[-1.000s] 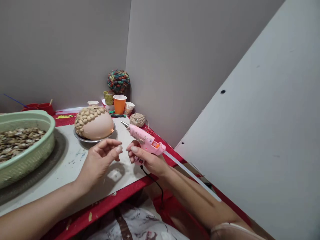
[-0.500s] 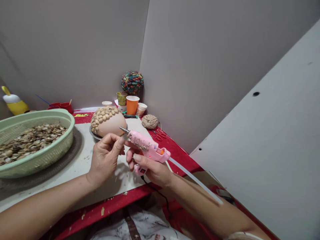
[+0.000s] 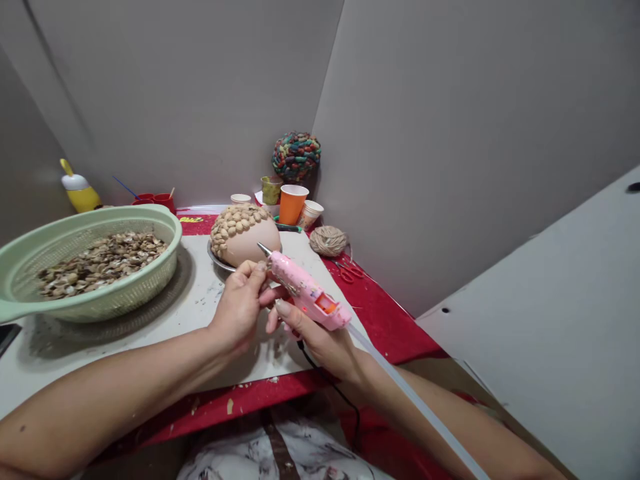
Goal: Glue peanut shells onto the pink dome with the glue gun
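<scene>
My right hand (image 3: 315, 333) is wrapped round a pink glue gun (image 3: 305, 287), with a long pale glue stick (image 3: 425, 407) jutting out of its back end. The gun's metal nozzle points up and left toward a smooth beige ball (image 3: 253, 243) resting in a metal bowl (image 3: 217, 262). Rows of tan shells (image 3: 235, 223) cover the ball's top and left side. Just below the nozzle, my left hand (image 3: 240, 303) is closed in a pinch beside the gun's front. Whatever lies between its fingertips is too small to name.
A green basket (image 3: 167, 243) of shells (image 3: 110, 260) stands at left. Behind are an orange cup (image 3: 293, 205), paper cups (image 3: 311, 212), a colourful ball (image 3: 297, 157) and red cups (image 3: 164, 200). Twine (image 3: 329, 240) and red scissors (image 3: 349, 270) lie right. Grey walls close off the back and right.
The view has turned left, so the scene sits further right. The glue gun has tilted, its back end dropping lower. Both hands remain close together near the nozzle.
</scene>
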### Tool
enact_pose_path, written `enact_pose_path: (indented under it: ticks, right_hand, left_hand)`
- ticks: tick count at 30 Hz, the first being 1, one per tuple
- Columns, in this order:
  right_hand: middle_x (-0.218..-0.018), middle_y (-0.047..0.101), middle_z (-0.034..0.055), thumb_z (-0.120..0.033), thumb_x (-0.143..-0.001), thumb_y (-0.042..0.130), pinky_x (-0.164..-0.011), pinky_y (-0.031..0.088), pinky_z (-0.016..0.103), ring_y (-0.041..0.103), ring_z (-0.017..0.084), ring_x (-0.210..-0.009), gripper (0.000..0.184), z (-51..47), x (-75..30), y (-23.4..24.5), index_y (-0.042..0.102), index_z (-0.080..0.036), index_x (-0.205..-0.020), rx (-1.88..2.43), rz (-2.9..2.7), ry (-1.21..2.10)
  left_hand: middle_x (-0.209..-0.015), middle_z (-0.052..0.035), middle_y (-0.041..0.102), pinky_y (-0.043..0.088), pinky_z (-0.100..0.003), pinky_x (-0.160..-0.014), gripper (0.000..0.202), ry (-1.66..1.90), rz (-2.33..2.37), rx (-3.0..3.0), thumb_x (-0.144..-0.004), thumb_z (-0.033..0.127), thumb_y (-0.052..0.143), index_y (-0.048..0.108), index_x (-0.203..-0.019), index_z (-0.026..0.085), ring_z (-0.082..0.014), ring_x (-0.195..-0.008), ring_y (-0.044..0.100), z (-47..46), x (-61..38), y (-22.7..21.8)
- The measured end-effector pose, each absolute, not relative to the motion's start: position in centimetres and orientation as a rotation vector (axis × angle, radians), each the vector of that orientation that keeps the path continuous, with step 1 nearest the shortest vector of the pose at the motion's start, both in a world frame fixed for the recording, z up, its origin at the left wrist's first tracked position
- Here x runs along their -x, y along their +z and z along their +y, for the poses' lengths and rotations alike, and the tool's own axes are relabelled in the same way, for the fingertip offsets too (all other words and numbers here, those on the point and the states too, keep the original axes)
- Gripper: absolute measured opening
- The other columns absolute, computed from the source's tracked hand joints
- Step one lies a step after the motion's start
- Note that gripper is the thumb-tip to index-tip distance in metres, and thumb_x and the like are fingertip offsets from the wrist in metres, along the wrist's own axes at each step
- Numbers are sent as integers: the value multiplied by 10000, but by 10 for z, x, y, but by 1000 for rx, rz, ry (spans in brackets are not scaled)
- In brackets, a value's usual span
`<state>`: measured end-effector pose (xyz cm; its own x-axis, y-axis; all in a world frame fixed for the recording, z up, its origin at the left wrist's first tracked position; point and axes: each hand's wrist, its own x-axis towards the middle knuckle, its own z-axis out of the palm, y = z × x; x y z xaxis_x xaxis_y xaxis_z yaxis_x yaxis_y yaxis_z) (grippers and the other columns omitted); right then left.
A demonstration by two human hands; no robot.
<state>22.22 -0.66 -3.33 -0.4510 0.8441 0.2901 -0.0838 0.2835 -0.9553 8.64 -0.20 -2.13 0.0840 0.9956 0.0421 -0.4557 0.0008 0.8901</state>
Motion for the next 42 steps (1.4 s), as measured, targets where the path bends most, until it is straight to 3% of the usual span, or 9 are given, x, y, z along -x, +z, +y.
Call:
enact_pose_path:
  ticks: [7,12,14,17,19,21,31,36,42]
  right_hand:
    - [-760,703,41,-554,-924,629,-680,552,291,670,160,-712,391,-1,-230,-37,724,-186,-1015,664,-1665,1233]
    - [-1188,707,56,-561,-932,609,-572,528,246,715,195,-942,360,13,-250,-15,685,-301,-1168,653,-1539,1104]
    - [-1252,682,38,-555,-906,643,-718,583,294,695,216,-1063,343,22,-255,-6,675,-321,-1154,624,-1445,992]
    - [-1194,702,38,-572,-882,655,-849,585,343,682,212,-1108,352,35,-261,0,676,-301,-1106,640,-1386,966]
    - [-1161,715,39,-556,-834,708,-881,581,347,685,204,-1093,371,42,-263,-1,683,-270,-1069,649,-1344,1066]
    - [-1116,732,37,-525,-770,771,-889,578,336,692,196,-1061,399,47,-263,-4,689,-244,-1040,653,-1298,1180]
    - [-1005,757,35,-538,-746,790,-866,563,346,713,185,-951,419,57,-263,-1,688,-222,-1001,636,-1343,1274]
    - [-962,765,34,-528,-743,794,-855,562,347,718,185,-933,411,67,-260,6,690,-215,-987,613,-1363,1285]
    - [-891,750,13,-435,-797,786,-734,553,296,718,155,-809,304,79,-250,15,687,-214,-981,635,-1339,1292]
  left_hand:
    - [-481,84,398,361,-192,-422,475,1269,852,-969,-810,563,708,430,-657,209,-72,-400,384,0,-88,-32]
    - [-451,65,317,240,-230,-435,589,1008,963,-1355,-873,648,573,382,-529,211,-81,-425,256,-8,-91,-47]
    - [-504,27,448,359,-250,-511,488,909,985,-1619,-871,530,641,480,-548,202,-120,-487,401,-10,-88,-47]
    - [-1095,-122,739,465,-419,-988,233,861,986,-2082,-824,371,715,732,-996,215,-298,-1062,647,-4,-83,-45]
    - [-1513,-169,540,243,-526,-1200,528,725,1064,-2248,-826,405,707,651,-1318,221,-371,-1444,414,4,-78,-47]
    - [-1626,-187,378,126,-570,-1232,655,511,1225,-2311,-869,506,631,564,-1437,187,-393,-1543,232,14,-70,-53]
    - [-1645,-241,278,179,-593,-1226,859,138,1869,-2240,-918,635,425,373,-1556,62,-402,-1550,193,-4,24,-62]
    - [-1583,-273,403,222,-597,-1216,760,222,1833,-2222,-878,575,538,530,-1457,84,-447,-1514,280,-48,26,-56]
    - [-946,-152,778,558,-418,-872,364,669,1498,-1873,-771,330,710,755,-1122,247,-347,-953,711,-97,3,-31]
